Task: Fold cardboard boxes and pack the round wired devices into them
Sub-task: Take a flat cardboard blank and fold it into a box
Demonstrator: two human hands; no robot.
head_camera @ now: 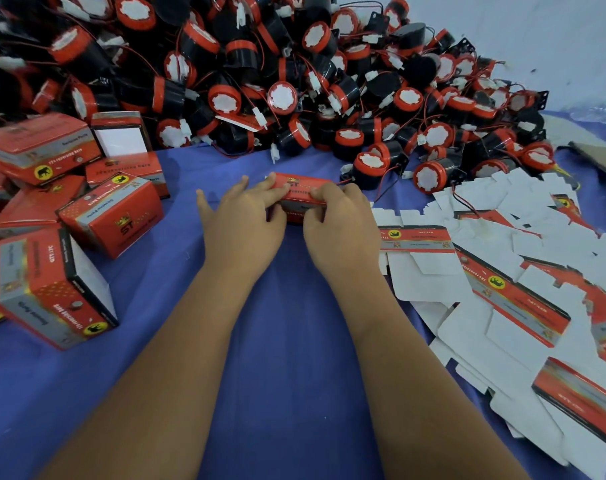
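Observation:
A red printed cardboard box sits on the blue cloth in the middle of the view. My left hand grips its left end, fingers curled over the top. My right hand grips its right end, fingers bent over the top edge. Behind it rises a big pile of round black-and-red wired devices with white connectors. What is inside the box is hidden by my hands.
Several folded red boxes lie at the left. Flat unfolded box blanks are spread at the right. The blue cloth covers the surface between my forearms. A brown cardboard sheet lies far right.

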